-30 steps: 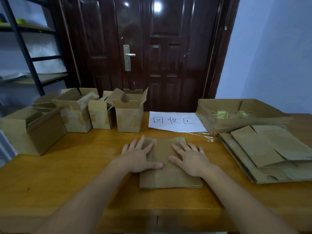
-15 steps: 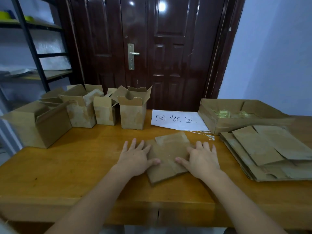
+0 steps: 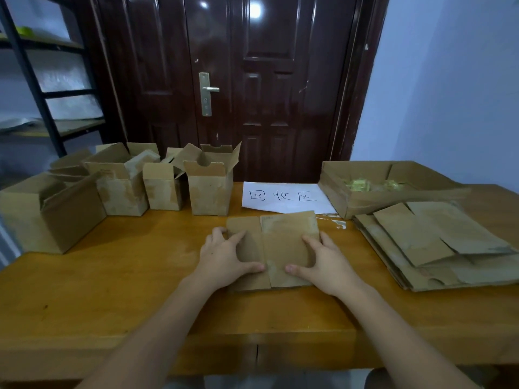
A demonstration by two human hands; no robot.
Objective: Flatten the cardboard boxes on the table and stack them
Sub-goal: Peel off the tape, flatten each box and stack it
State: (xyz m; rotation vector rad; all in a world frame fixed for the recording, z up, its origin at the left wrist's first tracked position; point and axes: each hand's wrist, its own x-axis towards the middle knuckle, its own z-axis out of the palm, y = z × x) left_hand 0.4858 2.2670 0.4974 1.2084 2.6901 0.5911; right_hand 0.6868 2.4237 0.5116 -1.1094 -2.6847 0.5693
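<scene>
Wide wooden table [image 3: 112, 290]. Far left, upright open boxes [image 3: 209, 189], not yet flattened. On the right, stack of flattened boxes [image 3: 432, 245]. Near the middle, one flattened box [image 3: 280, 248], gripped at left edge by left hand [image 3: 224, 259], at right edge by right hand [image 3: 327, 265], fingers curled around. Probably flattening done; next, carrying right onto stack.

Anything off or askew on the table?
Mostly tidy. The stack of flattened boxes on the right is fanned, its sheets misaligned. Torn tape scraps cling beside the paper sign.
</scene>
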